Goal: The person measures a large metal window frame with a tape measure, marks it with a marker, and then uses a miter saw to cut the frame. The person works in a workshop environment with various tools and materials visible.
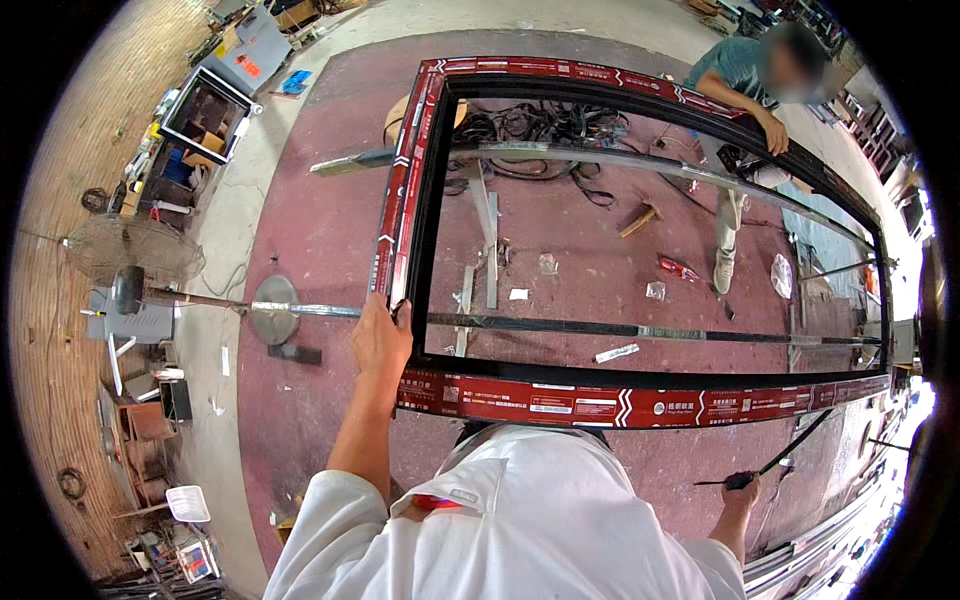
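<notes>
Nearest, the right hand point(738, 500) is curled about a thin dark rod point(795, 445) slanting up toward the frame's near side; the finger placement is too small to tell.

The large rectangular frame point(560, 402) lies just ahead of the person's white shirt point(530, 490), across two bars point(600, 328). Red film covers its near, left and far outer faces, bearing white zigzag marks, pale label panels, a round white emblem and rows of small white print. The inner edges are black.

The left hand point(383, 340) grips the left member near the near corner, thumb toward the inner edge, remaining fingers mostly hidden.

Through the opening, a hammer point(638, 220) lies on the red floor point(330, 120). Farther, a co-worker's hand point(772, 130) rests on the far member; black strips point(530, 122) lie heaped.
</notes>
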A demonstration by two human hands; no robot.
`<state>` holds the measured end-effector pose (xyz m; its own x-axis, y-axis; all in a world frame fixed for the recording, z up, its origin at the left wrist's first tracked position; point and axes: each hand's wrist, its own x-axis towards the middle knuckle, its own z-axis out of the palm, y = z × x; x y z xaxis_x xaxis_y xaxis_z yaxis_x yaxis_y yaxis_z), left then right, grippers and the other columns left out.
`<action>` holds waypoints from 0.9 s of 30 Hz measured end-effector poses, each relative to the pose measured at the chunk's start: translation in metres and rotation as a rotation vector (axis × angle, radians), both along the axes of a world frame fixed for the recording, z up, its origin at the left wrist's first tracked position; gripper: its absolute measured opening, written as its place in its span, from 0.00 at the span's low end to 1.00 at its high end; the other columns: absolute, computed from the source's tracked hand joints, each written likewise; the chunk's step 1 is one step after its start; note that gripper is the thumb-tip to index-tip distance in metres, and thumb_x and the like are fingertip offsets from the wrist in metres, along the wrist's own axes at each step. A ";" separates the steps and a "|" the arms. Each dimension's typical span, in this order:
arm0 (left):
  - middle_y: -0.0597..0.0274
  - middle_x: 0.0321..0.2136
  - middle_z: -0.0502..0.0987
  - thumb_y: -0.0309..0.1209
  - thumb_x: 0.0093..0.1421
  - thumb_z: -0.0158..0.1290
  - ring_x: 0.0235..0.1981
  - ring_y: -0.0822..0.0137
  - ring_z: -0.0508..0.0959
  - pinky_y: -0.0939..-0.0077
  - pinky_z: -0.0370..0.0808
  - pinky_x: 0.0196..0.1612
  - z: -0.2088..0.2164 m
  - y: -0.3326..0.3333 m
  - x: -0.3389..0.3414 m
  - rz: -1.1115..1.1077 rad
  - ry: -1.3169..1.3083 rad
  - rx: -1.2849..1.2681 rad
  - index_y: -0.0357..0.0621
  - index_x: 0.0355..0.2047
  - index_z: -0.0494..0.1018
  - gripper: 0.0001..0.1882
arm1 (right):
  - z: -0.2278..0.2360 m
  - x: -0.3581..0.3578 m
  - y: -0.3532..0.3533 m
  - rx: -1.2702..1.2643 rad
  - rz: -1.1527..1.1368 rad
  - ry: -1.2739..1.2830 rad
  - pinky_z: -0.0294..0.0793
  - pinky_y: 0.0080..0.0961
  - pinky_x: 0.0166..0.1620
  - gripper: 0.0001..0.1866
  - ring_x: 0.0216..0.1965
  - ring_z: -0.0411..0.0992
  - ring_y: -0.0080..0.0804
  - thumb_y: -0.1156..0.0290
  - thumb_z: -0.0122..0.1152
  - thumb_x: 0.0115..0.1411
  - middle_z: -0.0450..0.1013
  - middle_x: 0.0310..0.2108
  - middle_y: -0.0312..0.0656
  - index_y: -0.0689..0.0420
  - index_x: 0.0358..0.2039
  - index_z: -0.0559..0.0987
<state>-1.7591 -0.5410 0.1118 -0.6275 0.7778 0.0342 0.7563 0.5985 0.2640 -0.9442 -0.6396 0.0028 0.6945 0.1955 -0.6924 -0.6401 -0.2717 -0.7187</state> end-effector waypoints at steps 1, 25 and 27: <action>0.44 0.37 0.79 0.42 0.64 0.60 0.40 0.40 0.81 0.48 0.77 0.43 0.001 0.000 -0.002 -0.002 0.005 0.000 0.40 0.40 0.70 0.18 | 0.003 -0.001 0.002 -0.021 0.000 0.015 0.65 0.34 0.29 0.19 0.16 0.62 0.29 0.54 0.53 0.66 0.65 0.15 0.27 0.41 0.17 0.69; 0.44 0.36 0.82 0.39 0.61 0.63 0.39 0.40 0.83 0.47 0.78 0.43 -0.022 0.097 0.011 -0.038 0.134 0.037 0.42 0.41 0.70 0.18 | -0.012 -0.010 0.024 -0.103 0.039 0.162 0.57 0.30 0.21 0.25 0.12 0.54 0.29 0.56 0.49 0.69 0.59 0.11 0.30 0.43 0.13 0.62; 0.44 0.36 0.82 0.39 0.61 0.63 0.39 0.41 0.83 0.47 0.78 0.43 -0.017 0.102 0.014 -0.039 0.148 0.022 0.42 0.41 0.70 0.17 | -0.012 -0.010 0.024 -0.116 0.031 0.162 0.57 0.30 0.21 0.24 0.12 0.55 0.29 0.56 0.50 0.68 0.59 0.11 0.30 0.43 0.13 0.62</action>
<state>-1.7450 -0.4389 0.0949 -0.5837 0.7996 0.1413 0.8105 0.5632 0.1612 -0.9547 -0.6159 -0.0093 0.5672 0.1272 -0.8137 -0.7347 -0.3682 -0.5697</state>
